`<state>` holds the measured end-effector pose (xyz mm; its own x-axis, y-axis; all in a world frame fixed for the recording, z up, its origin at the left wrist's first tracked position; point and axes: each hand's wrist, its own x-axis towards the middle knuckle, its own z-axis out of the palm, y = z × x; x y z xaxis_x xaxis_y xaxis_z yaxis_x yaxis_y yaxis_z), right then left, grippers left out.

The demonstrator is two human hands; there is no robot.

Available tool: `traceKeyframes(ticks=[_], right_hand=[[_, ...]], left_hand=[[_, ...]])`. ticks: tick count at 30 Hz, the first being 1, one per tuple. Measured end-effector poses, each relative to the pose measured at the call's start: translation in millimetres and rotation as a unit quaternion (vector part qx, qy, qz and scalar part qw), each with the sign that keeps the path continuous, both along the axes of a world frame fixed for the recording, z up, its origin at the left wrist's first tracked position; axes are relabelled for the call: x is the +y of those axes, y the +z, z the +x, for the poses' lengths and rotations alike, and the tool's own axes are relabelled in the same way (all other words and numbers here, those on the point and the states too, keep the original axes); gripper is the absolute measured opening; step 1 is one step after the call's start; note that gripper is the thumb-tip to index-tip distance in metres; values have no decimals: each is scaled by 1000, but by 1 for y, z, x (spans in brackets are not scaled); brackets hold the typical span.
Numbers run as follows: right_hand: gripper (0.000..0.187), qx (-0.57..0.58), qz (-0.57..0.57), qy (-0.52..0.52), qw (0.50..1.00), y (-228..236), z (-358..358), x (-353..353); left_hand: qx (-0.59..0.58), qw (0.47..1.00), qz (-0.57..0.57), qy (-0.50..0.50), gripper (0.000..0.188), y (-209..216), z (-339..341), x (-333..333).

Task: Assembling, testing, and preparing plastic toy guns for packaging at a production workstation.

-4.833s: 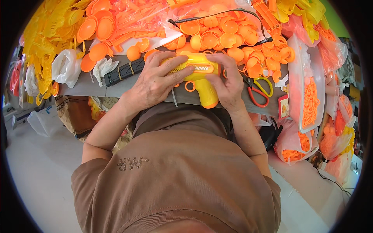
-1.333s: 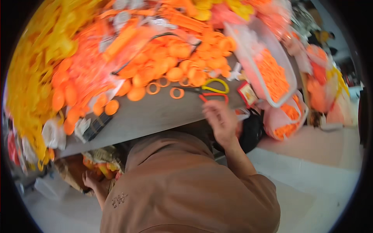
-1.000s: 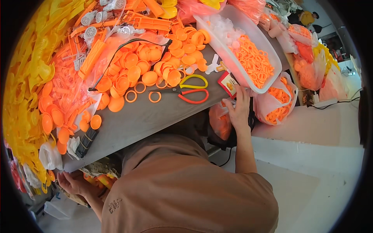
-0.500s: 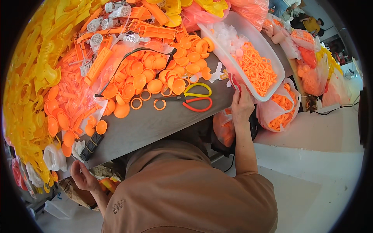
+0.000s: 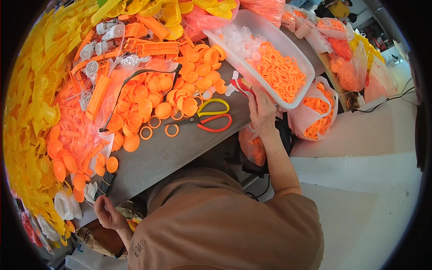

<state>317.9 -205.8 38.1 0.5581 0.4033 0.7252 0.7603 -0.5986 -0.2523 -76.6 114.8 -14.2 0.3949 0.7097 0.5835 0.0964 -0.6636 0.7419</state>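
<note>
My right hand (image 5: 262, 109) is closed around a small flat red and white packet (image 5: 241, 85) with a brownish part along its top, by the near corner of a white plastic tub (image 5: 234, 68). Orange rings (image 5: 281, 74) and translucent white pieces (image 5: 238, 41) fill the tub. Low at the left, my left hand (image 5: 108, 213) hangs at the table's edge, fingers loosely bent and apart, with nothing visible in it. Near its fingertips lies a dark strapped bundle (image 5: 105, 181). Scissors (image 5: 211, 118) with one yellow and one red handle rest on the grey table (image 5: 157, 166).
Orange cups (image 5: 145, 108) are heaped mid-table. Yellow plastic parts (image 5: 33, 121) pile up at the left. White round-ended pieces (image 5: 112, 31) lie behind among orange parts. A bag of orange rings (image 5: 317, 112) hangs beside the tub. A person (image 5: 339, 10) is in the far right background.
The view has shifted, so table things appear further left. My right hand has drawn the red and white packet away from the tub's side, now in plain sight. My left hand stays low.
</note>
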Motion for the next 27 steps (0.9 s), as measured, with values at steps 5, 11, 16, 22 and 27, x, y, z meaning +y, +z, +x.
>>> traceKeyframes(ticks=[5,11,16,22,27], right_hand=[[26,-2,6,-10,1000,4,9,-7],[24,-19,26,33,999,40,-13,-3],[26,-59,256,-103,959,87,25,-55],[25,153,369,-296,868,65,143,-209],[24,75,128,-398,905,7,212,-262]], left_hand=[[1,1000,-17,3,16,2,11,-4],[0,999,-32,1,16,-7,13,-3],[-6,998,-57,5,18,-6,14,-1],[-4,999,-39,-6,20,-2,28,3],[49,998,37,4,18,-6,35,17]])
